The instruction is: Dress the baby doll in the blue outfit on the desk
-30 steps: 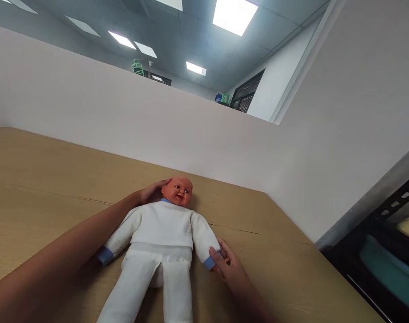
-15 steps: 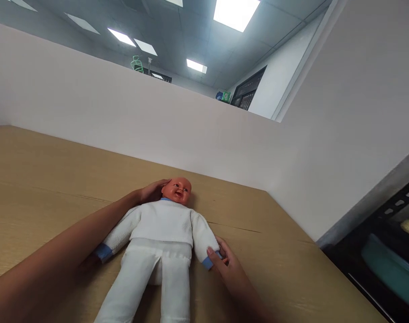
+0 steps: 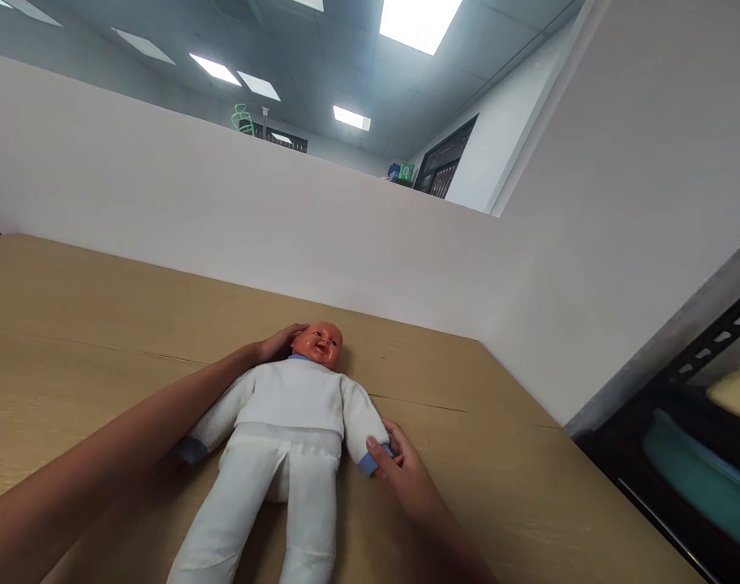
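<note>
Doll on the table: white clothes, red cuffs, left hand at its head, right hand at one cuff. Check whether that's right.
Not quite: the doll's cuffs are blue, not red, as the head view shows. The rest is right, with the left hand at its head and the right hand at one cuff.

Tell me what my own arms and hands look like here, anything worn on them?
Your left hand and right hand are ungloved. The left forearm and right forearm are slim, with no sleeve, watch or bracelet in view. No ring can be made out, though neither hand shows fully.
</note>
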